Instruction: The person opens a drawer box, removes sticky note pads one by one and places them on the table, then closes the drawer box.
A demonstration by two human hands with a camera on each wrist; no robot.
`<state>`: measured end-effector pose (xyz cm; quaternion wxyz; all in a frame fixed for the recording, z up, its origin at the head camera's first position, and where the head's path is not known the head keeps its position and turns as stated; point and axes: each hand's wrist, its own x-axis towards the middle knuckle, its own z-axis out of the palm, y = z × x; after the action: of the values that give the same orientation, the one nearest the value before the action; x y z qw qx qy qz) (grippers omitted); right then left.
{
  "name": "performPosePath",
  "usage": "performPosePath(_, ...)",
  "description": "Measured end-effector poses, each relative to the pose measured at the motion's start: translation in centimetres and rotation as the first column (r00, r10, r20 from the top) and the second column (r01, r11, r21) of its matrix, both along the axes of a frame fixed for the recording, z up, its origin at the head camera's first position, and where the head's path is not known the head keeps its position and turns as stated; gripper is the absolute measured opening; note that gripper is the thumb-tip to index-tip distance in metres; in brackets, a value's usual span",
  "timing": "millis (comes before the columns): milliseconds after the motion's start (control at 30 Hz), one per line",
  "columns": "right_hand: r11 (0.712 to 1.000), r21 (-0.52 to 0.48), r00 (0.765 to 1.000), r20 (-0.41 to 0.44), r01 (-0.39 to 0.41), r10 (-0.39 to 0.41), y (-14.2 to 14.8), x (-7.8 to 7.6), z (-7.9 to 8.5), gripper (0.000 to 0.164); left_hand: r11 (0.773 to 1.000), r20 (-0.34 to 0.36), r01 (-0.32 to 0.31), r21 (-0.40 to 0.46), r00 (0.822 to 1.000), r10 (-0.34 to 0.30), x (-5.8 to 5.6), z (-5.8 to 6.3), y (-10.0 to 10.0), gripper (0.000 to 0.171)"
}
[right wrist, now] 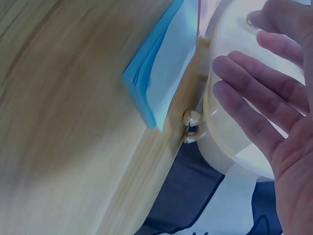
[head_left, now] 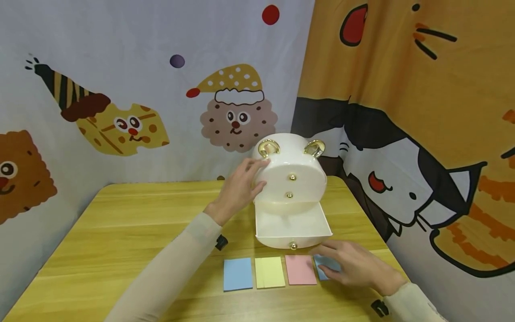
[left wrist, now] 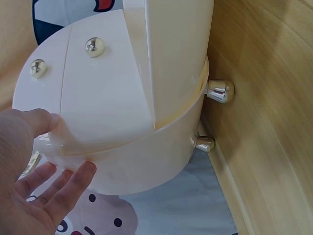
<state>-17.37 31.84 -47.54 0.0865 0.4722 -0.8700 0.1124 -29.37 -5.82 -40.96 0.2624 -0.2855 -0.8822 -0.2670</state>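
A white storage box (head_left: 299, 185) with gold ears and gold knobs stands at the back of the table, its bottom drawer (head_left: 289, 223) pulled out. My left hand (head_left: 241, 185) rests against the box's left side, thumb by the front panel (left wrist: 105, 93) and fingertips along the side wall (left wrist: 146, 171). Loosely spread, my right hand (head_left: 358, 264) hovers over a blue sticky-note pad (head_left: 323, 268) right of the drawer front and partly covers it. In the right wrist view that hand (right wrist: 274, 93) shows nothing in its fingers; the blue pad (right wrist: 171, 58) lies apart from them.
Left of the covered pad, a pink pad (head_left: 300, 269), a yellow pad (head_left: 270, 272) and another blue pad (head_left: 238, 274) lie in a row before the drawer. Behind the wooden table (head_left: 161, 214) hang printed curtains (head_left: 132, 36).
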Motion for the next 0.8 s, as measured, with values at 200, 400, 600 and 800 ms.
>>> performPosePath(200, 0.996, -0.075, 0.993, -0.108, -0.050, 0.042, -0.9, -0.3, -0.3, 0.052, 1.000, 0.005, -0.004, -0.001, 1.000, 0.004, 0.0, -0.1, 0.0, 0.065)
performPosePath(400, 0.988, -0.126, 0.987, -0.143, -0.094, 0.076, -2.0, -0.7, -0.4, 0.065, 1.000, 0.001, -0.002, 0.001, 1.000, 0.002, -0.1, -0.2, -0.1, 0.065)
performPosePath(600, 0.987, -0.130, 0.980, -0.188, -0.091, 0.065, -3.4, -0.9, -0.4, 0.061, 1.000, -0.003, 0.001, 0.004, 1.000, -0.001, -0.1, -0.1, -0.1, 0.065)
performPosePath(800, 0.992, -0.117, 0.973, -0.228, -0.056, 0.028, -4.5, -1.0, -0.5, 0.060, 1.000, 0.001, 0.004, 0.008, 1.000, -0.004, 0.0, -0.1, 0.0, 0.066)
